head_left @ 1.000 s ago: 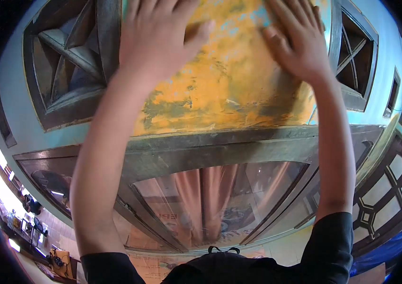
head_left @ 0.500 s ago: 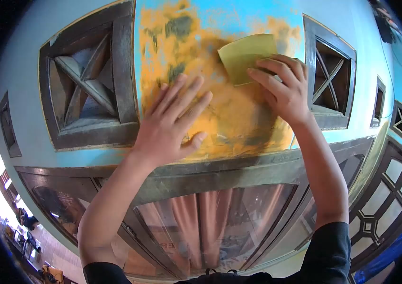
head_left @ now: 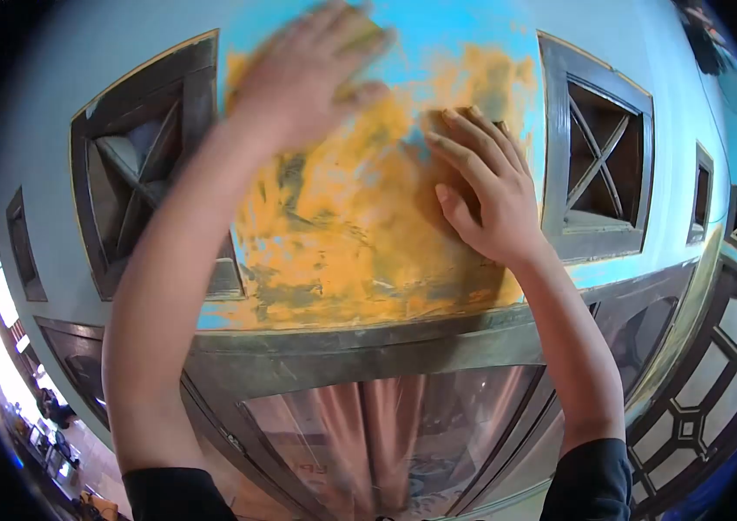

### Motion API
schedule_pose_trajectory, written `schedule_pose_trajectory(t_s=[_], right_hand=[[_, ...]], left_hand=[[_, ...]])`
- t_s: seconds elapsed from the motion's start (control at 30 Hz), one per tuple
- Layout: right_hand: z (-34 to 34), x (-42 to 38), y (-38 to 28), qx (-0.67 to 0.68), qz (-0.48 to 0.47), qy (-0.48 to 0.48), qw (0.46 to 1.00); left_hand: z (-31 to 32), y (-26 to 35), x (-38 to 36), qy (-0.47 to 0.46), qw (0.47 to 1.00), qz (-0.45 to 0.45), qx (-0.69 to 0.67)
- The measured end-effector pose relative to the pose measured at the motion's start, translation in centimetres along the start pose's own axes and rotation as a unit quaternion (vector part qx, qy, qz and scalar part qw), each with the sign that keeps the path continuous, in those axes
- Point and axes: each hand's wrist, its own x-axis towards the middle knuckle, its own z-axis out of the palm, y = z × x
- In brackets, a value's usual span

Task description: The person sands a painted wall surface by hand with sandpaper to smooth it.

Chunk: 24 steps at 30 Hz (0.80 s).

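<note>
Bare hands are raised against a light-blue wall (head_left: 438, 35), over a broad orange-yellow patch (head_left: 342, 260) that is mottled with dark marks and streaks of blue. Near the top of this patch, the left hand (head_left: 295, 78) is blurred by motion, its fingers stretched out and its thumb set apart. A yellow-green sheet (head_left: 361, 29) is seen beneath its fingertips, at the upper edge of the patch; most of it is hidden by the hand, so whether it is pinched or only pressed flat cannot be told. The right hand (head_left: 494, 195) is placed lower, on the right part of the patch, with its fingers spread and slightly bent and its thumb held wide; nothing is seen to be gripped by it. The 2 hands are held apart, and a shadow is cast on the patch beside the right thumb.

The patch is flanked by 2 dark framed openings with crossed bars: the left opening (head_left: 203, 65) is partly covered by the left forearm, while the right opening (head_left: 555, 148) is left in plain view. Below the patch, a dark wooden beam (head_left: 368, 352) is set above glass panes, behind which a pinkish-brown curtain (head_left: 386, 425) is seen. At the far right, a dark door (head_left: 688, 402) is fitted with pale panels. Both upper arms are covered by black sleeves (head_left: 590, 482).
</note>
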Motion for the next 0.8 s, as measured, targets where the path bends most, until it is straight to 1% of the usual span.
schedule_pose_trajectory(t_s=[0.03,0.07,0.1,0.2,0.23,0.27,0.3,0.37,0.43,0.5,0.57,0.67,0.73,0.8], right_hand=[[0.2,-0.3,0.2,-0.024,0.014,0.000,1.000],[0.3,-0.4,0.2,-0.026,0.025,0.005,0.999],[0.3,-0.5,0.0,-0.027,0.036,0.010,0.999],[0.2,-0.8,0.3,-0.021,0.056,0.029,0.998],[0.3,-1.0,0.4,-0.016,0.060,0.031,0.998],[0.4,-1.2,0.3,-0.010,0.061,0.038,0.997],[0.5,-1.3,0.4,-0.005,0.060,0.043,0.997],[0.8,-1.4,0.8,0.014,0.052,0.059,0.997],[1.0,-1.3,1.0,0.009,0.046,0.059,0.997],[1.1,-1.4,0.9,0.000,0.046,0.056,0.997],[1.2,-1.3,0.6,-0.014,0.044,0.057,0.997],[1.2,-1.3,0.8,-0.026,0.044,0.068,0.996],[1.3,-1.3,0.9,-0.035,0.054,0.072,0.995],[1.6,-1.5,0.9,-0.032,0.061,0.078,0.995]], left_hand=[[0.0,-3.0,1.3,0.031,0.997,-0.056,0.037],[-2.1,-3.2,2.9,-0.088,0.979,-0.178,0.051],[-4.2,-2.1,4.1,-0.117,0.955,-0.270,0.034],[-2.3,-2.2,4.9,-0.064,0.954,-0.284,0.077],[-3.4,1.2,5.3,-0.085,0.953,-0.281,0.079],[-3.9,4.1,4.9,-0.121,0.967,-0.210,0.074],[-4.1,5.6,4.4,-0.154,0.976,-0.141,0.067],[-0.9,3.2,3.2,-0.110,0.990,0.022,0.080],[-4.7,3.6,4.3,-0.214,0.974,-0.071,0.010],[-3.1,-1.9,4.3,-0.148,0.969,-0.186,0.063],[-2.1,-5.9,3.4,-0.088,0.960,-0.250,0.088],[-2.4,-3.2,3.2,-0.054,0.961,-0.250,0.101],[-1.8,-1.4,2.8,-0.075,0.969,-0.212,0.107],[-4.0,4.7,1.7,-0.153,0.979,-0.120,0.058]])
